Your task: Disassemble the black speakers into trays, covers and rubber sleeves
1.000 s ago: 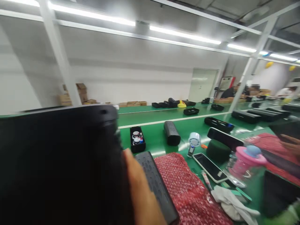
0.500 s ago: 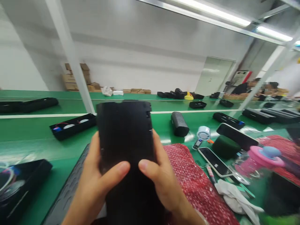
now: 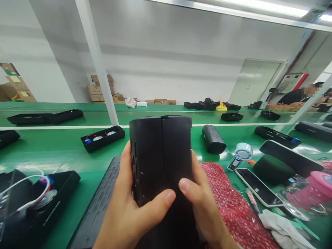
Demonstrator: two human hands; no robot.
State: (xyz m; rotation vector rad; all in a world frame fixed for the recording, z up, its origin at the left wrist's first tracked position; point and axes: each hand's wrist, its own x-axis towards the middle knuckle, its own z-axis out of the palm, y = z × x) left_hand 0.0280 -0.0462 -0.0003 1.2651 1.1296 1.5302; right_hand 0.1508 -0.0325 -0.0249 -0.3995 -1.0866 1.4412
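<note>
Upright in front of me stands a long black plastic housing, with a seam running down the side that faces me. My left hand wraps its left side, the thumb lying across the near face. On the opposite side my right hand grips it, thumb pressed near the seam. The housing's lower end runs out of the picture. Beneath my left forearm lies a black textured panel. Red bubble wrap is spread under and beyond my right hand.
An open black case with wires sits at left, another open case behind it. On the right are a small fan, a phone, a white cloth and a pink cup. A textured black speaker-like case stands beyond.
The housing has turned in my hands, so its seamed side now faces me instead of a flat face. My view has swung left, shifting everything rightward.
</note>
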